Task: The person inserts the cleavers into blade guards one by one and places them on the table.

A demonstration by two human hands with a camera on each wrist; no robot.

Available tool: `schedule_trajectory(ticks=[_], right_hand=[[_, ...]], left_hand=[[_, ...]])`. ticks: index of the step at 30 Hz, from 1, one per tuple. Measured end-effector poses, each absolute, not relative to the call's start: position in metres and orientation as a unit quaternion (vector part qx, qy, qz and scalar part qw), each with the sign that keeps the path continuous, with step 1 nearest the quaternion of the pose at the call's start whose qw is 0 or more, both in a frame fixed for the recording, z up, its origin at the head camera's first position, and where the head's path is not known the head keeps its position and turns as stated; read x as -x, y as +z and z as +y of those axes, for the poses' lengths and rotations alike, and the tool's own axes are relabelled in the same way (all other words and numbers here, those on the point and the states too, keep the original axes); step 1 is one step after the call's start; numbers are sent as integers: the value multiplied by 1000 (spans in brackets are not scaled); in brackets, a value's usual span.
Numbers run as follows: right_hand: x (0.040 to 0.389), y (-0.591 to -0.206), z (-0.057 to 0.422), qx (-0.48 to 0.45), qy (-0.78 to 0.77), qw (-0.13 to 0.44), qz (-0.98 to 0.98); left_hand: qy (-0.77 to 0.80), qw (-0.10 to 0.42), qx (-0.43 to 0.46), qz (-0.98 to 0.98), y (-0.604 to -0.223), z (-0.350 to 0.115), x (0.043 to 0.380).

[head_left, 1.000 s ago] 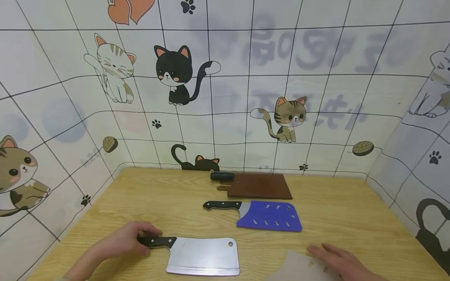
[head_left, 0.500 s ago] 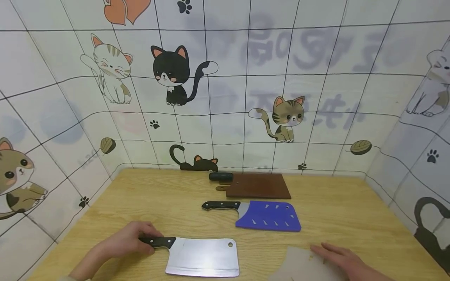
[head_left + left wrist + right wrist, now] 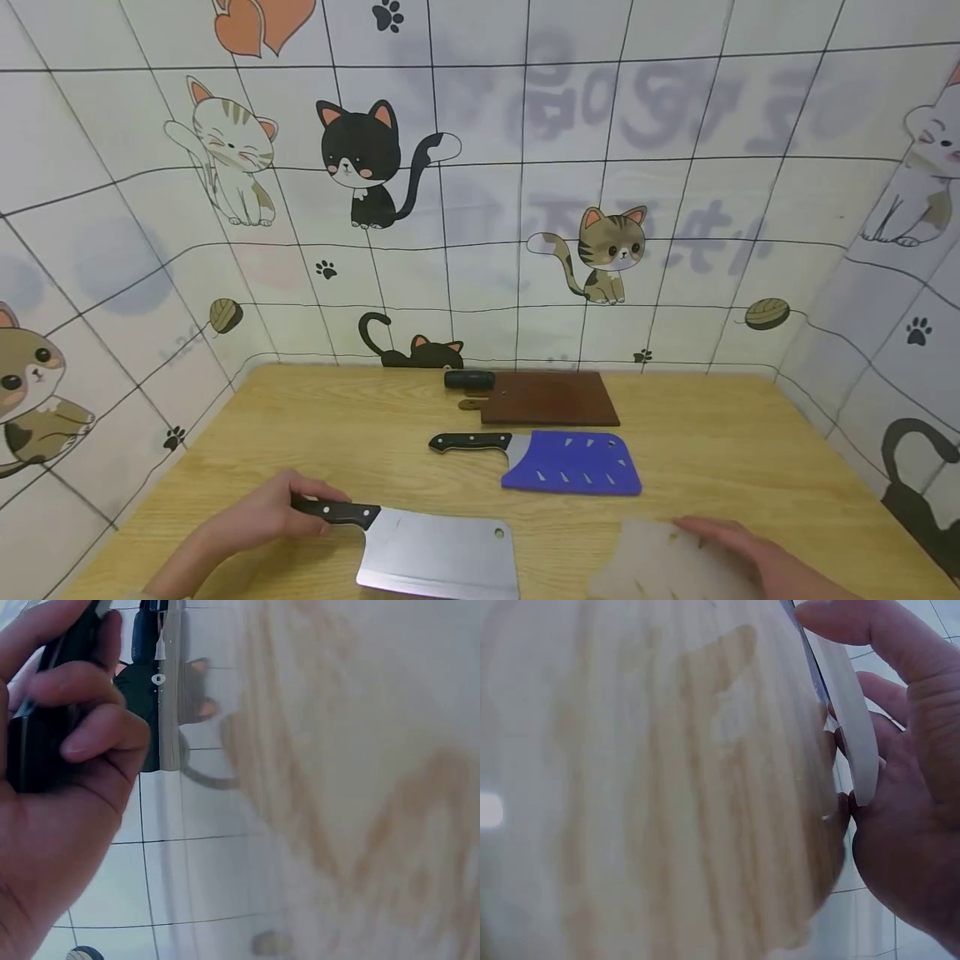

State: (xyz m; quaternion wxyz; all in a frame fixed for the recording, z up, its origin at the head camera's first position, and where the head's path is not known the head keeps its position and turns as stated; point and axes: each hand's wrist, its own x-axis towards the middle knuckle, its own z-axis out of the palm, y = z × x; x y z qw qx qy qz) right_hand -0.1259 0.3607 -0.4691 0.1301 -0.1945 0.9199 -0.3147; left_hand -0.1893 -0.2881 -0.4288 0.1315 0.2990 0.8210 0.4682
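Observation:
A cleaver with a broad steel blade [image 3: 438, 552] and black riveted handle [image 3: 348, 512] lies low at front left in the head view. My left hand [image 3: 258, 518] grips the handle's end; in the left wrist view the fingers curl round the black handle [image 3: 34, 750]. At front right, my right hand [image 3: 757, 552] holds a pale, slotted blade cover [image 3: 652, 554]. In the right wrist view the thumb lies on one side of the cover [image 3: 855, 727] and the fingers on the other. The cleaver's blade tilts slightly, its far end lower in the head view.
Beyond the hands lies a second black-handled knife [image 3: 472, 442] with its blade in a purple slotted cover [image 3: 573, 462]. Behind it are a brown board [image 3: 551, 398] and a black cylindrical handle [image 3: 469, 381]. A cat-printed wall sheet [image 3: 487, 275] borders the wooden table [image 3: 337, 425].
The cleaver has tilted, its blade end shifting right and down, and appears raised off the table. The pale cover has lifted and moved slightly right with my right hand.

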Motion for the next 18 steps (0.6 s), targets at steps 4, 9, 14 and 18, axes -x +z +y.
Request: schedule_trajectory(ticks=[4,9,14,18], right_hand=[[127,-461,357,191,-312,134,921],[129,-443,344,195,-292,128,928],[136,-431,329,205,-274,94,935],[144,-427,318,287,-225,-41,930]], left_hand=[[481,122,-278,823,-427,-289,189],[507,111,-231,823,-420,-282,193],[520,89,-184,830,-410,-267,200],[522,85,-165,833,-407,-255,202]])
